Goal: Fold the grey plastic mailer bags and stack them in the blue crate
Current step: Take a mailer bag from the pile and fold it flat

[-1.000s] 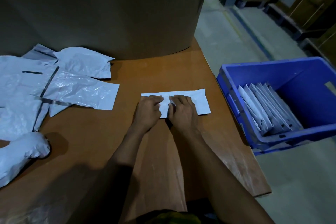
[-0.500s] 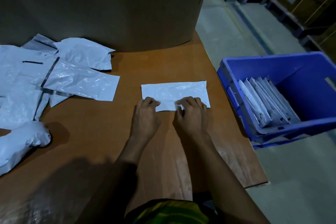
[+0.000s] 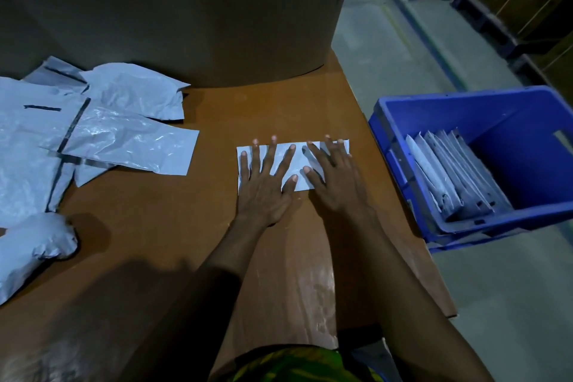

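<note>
On tabletop (image 3: 161,226), left hand (image 3: 263,192) and right hand (image 3: 336,183) press crinkled rectangular mailer (image 3: 299,156).

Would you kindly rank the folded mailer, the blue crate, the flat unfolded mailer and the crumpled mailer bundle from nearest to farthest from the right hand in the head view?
1. Folded mailer: pressed flat under the right hand.
2. Blue crate: just right of the table.
3. Flat unfolded mailer: left, across the table.
4. Crumpled mailer bundle: far left.
</note>
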`<state>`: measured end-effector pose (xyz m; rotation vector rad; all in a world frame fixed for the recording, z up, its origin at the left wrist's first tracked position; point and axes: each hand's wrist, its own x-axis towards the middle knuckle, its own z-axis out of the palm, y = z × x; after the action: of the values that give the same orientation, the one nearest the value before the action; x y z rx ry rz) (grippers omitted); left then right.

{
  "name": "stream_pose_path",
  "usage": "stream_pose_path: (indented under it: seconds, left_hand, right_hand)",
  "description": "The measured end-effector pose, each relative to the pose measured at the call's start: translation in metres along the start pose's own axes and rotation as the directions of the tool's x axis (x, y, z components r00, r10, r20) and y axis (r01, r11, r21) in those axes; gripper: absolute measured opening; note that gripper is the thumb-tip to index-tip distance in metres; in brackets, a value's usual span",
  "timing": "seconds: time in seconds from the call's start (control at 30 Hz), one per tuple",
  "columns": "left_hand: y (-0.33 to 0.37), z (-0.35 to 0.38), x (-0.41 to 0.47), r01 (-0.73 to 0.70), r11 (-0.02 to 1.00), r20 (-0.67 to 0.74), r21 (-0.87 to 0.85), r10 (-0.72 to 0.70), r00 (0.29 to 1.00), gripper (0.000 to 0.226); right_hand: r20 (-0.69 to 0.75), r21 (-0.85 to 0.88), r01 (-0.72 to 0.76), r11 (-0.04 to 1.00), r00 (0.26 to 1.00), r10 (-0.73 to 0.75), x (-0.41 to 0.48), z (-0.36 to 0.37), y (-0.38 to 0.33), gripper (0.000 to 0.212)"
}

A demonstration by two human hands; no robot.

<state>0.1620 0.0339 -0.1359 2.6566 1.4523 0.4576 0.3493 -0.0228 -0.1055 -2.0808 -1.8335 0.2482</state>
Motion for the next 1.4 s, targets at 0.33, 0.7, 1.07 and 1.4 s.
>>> stream_pose_path:
  seconds: [0.33, 0.7, 1.07, 1.4]
  left_hand:
    - [-0.002, 0.008, 0.003, 0.035, 0.999, 0.105, -0.007, -0.034, 0.994, 0.065]
    - [-0.007, -0.025, 0.015, 0.153, 0.969, 0.387, -0.192, -0.069, 0.92, 0.06]
    - [-0.03, -0.018, -0.025, 0.234, 0.972, 0.13, 0.029, -0.235, 0.963, 0.062]
    - [-0.022, -0.036, -0.046, 0.211, 0.844, -0.028, -0.494, -0.257, 0.966, 0.063]
  right_hand:
    - [-0.081, -0.128, -0.09, 0.988, 0.993, 0.08, -0.001, 0.026, 0.002, 0.058]
    - [0.1, -0.142, -0.127, 0.982, 0.985, 0.142, 0.001, 0.007, -0.01, 0.066]
    - [0.122, -0.197, -0.012, 0.98, 0.992, 0.037, -0.003, 0.033, -0.056, 0.066]
    - [-0.015, -0.047, -0.305, 0.951, 0.952, 0.305, -0.047, -0.032, 0.006, 0.073]
